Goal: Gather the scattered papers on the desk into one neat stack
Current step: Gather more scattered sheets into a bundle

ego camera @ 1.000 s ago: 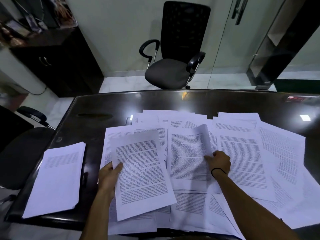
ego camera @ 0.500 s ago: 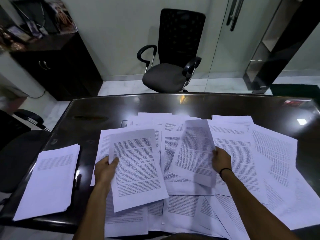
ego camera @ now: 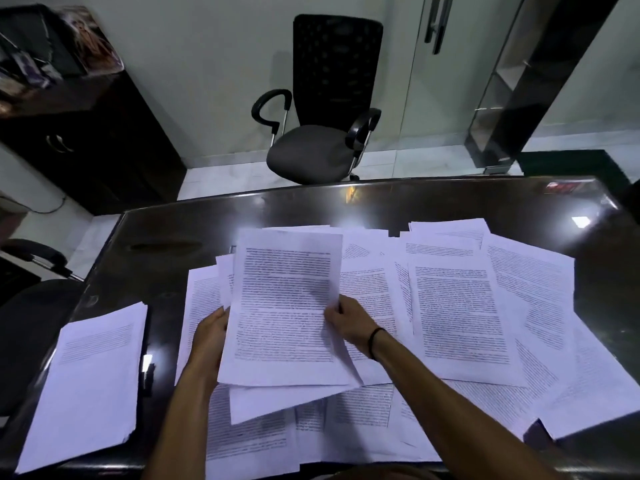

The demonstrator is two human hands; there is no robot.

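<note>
Many printed white sheets [ego camera: 460,313] lie scattered and overlapping across the dark glossy desk [ego camera: 450,202]. A neat stack of papers [ego camera: 90,379] sits at the desk's left front. Above the spread I hold a few sheets [ego camera: 284,306] lifted and tilted toward me. My left hand [ego camera: 209,336] grips their left edge from behind. My right hand [ego camera: 348,318], with a black band on the wrist, pinches the right edge of the top sheet. The lower sheets in the bundle stick out askew at the bottom.
A black office chair [ego camera: 322,109] stands beyond the desk's far edge. A dark cabinet [ego camera: 90,140] is at the back left and another chair's armrest [ego camera: 34,254] at the left. A small dark object [ego camera: 147,370] lies between the stack and the spread.
My right hand carried a sheet from the middle of the spread leftward and laid it on the sheet in my left hand. Both hands now hold the bundle together, raised higher.
</note>
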